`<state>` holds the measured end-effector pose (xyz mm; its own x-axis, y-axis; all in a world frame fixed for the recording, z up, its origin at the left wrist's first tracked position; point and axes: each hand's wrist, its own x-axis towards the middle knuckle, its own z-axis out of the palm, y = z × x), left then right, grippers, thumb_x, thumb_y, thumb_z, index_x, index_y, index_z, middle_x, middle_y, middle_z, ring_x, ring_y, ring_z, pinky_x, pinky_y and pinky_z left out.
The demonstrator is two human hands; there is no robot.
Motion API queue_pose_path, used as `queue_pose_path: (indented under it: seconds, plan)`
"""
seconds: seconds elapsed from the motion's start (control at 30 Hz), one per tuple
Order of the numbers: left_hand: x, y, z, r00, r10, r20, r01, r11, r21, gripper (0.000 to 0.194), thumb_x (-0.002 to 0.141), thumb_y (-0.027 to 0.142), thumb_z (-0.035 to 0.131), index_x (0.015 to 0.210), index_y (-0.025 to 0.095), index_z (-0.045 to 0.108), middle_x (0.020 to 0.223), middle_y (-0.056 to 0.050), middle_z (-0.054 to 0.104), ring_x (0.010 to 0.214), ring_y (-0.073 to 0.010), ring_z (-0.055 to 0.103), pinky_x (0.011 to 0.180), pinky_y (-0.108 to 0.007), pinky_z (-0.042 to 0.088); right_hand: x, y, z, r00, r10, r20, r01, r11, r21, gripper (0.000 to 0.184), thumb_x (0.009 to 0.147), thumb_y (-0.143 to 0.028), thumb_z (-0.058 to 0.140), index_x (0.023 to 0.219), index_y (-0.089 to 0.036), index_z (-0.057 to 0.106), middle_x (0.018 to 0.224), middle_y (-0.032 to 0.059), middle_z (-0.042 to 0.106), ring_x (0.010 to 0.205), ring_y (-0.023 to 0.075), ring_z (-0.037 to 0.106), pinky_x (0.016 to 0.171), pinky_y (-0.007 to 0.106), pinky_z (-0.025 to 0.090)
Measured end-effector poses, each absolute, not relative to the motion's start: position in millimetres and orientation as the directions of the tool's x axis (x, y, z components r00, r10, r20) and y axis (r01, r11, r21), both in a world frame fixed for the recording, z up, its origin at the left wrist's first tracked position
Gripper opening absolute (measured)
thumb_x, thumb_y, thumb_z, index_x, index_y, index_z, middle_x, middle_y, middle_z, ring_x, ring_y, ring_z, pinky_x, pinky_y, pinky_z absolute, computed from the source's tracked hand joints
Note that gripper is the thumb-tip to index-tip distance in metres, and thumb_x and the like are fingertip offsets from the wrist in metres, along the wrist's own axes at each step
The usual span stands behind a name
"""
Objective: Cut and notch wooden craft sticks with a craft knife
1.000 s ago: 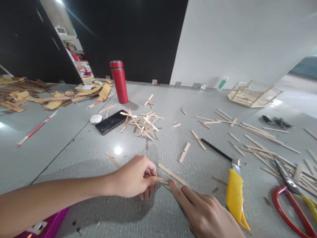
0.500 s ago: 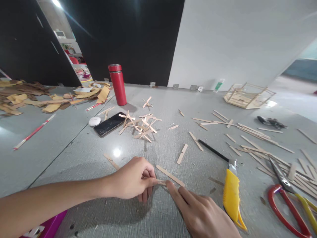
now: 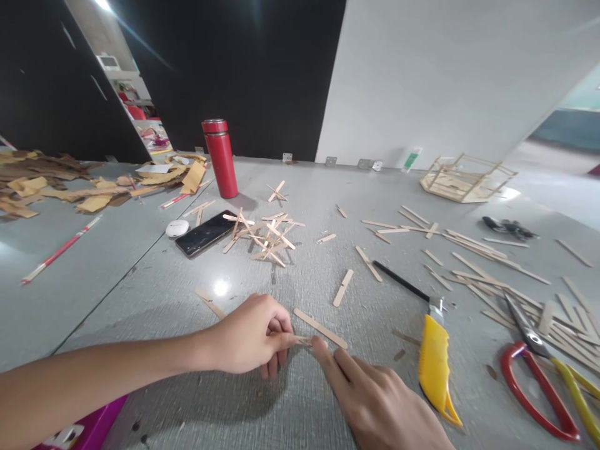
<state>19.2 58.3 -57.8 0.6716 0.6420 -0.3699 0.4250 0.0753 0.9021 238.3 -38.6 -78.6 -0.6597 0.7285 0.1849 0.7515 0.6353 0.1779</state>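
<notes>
Low over the grey table, my left hand (image 3: 253, 337) pinches one end of a small wooden craft stick piece (image 3: 303, 340) between thumb and fingers. My right hand (image 3: 375, 394) has its index fingertip against the other end; its remaining fingers are curled, and its thumb is hidden. A longer craft stick (image 3: 321, 328) lies flat just beyond the fingertips. Farther off rests a notched stick (image 3: 344, 288). Another stick (image 3: 210, 304) lies partly behind my left wrist. Right of my right hand is a yellow-handled cutter (image 3: 434, 362).
Red-and-yellow-handled scissors (image 3: 539, 369) lie at right among many loose sticks (image 3: 487, 250). A stick pile (image 3: 267, 234) adjoins a phone (image 3: 206, 234), with a red flask (image 3: 220, 162) behind. A wooden frame model (image 3: 469, 181) stands far right; cardboard scraps (image 3: 94, 187) cover the far left.
The view has shifted slightly, so objects at right appear a little farther left. Both hands keep nearly the same pose on the small stick piece.
</notes>
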Motion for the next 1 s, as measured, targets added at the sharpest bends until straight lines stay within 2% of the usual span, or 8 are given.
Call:
queue_pose_path:
  seconds: [0.23,0.33,0.5,0.7,1.0]
  plan:
    - [18.0,60.6,-58.8,0.677,0.638,-0.367,0.416,0.081,0.906,0.038,0.092,0.047,0.067,0.072,0.015,0.061,0.059,-0.001,0.065,0.049,-0.0146,0.066,0.046,-0.024,0.053,246.0,-38.4,-79.5,-0.666,0.728,0.163,0.745,0.658,0.111,0.064,0.080,0.007,0.047,0.143,0.002,0.042,0.092,0.0064,0.070,0.063,0.0208,0.071,0.050,0.036,0.063]
    - [17.4,60.8,-59.9,0.679,0.634,-0.370,0.415,0.085,0.906,0.038,0.091,0.047,0.069,0.072,0.015,0.062,0.060,-0.001,0.065,0.050,-0.0148,0.066,0.047,-0.024,0.054,245.7,-38.4,-79.4,-0.682,0.709,0.181,0.731,0.668,0.138,0.063,0.079,0.007,0.046,0.142,0.004,0.043,0.088,0.0062,0.068,0.061,0.0211,0.070,0.048,0.036,0.062]
    - [16.8,59.9,-59.7,0.682,0.626,-0.378,0.418,0.091,0.904,0.036,0.093,0.043,0.066,0.071,0.015,0.061,0.061,-0.002,0.065,0.049,-0.0137,0.065,0.045,-0.022,0.053,244.2,-41.1,-79.3,-0.710,0.665,0.231,0.704,0.670,0.235,0.063,0.077,0.003,0.047,0.140,0.009,0.045,0.085,0.0076,0.068,0.060,0.0218,0.068,0.045,0.036,0.060]
    - [15.4,61.7,-58.8,0.675,0.612,-0.412,0.443,0.110,0.890,0.033,0.096,0.030,0.060,0.068,0.014,0.060,0.061,-0.002,0.065,0.048,-0.0130,0.065,0.044,-0.021,0.053,243.9,-43.6,-78.3,-0.707,0.671,0.223,0.707,0.658,0.259,0.062,0.080,0.003,0.044,0.142,0.008,0.044,0.081,0.0053,0.066,0.058,0.0214,0.068,0.045,0.035,0.060]
    - [15.9,61.1,-58.6,0.676,0.619,-0.400,0.448,0.086,0.890,0.029,0.096,0.027,0.058,0.070,0.014,0.060,0.061,-0.003,0.065,0.049,-0.0133,0.065,0.045,-0.022,0.054,246.0,-37.7,-80.9,-0.673,0.713,0.197,0.736,0.671,0.089,0.061,0.083,0.007,0.040,0.145,0.002,0.039,0.090,0.0076,0.070,0.064,0.0222,0.072,0.051,0.036,0.064]
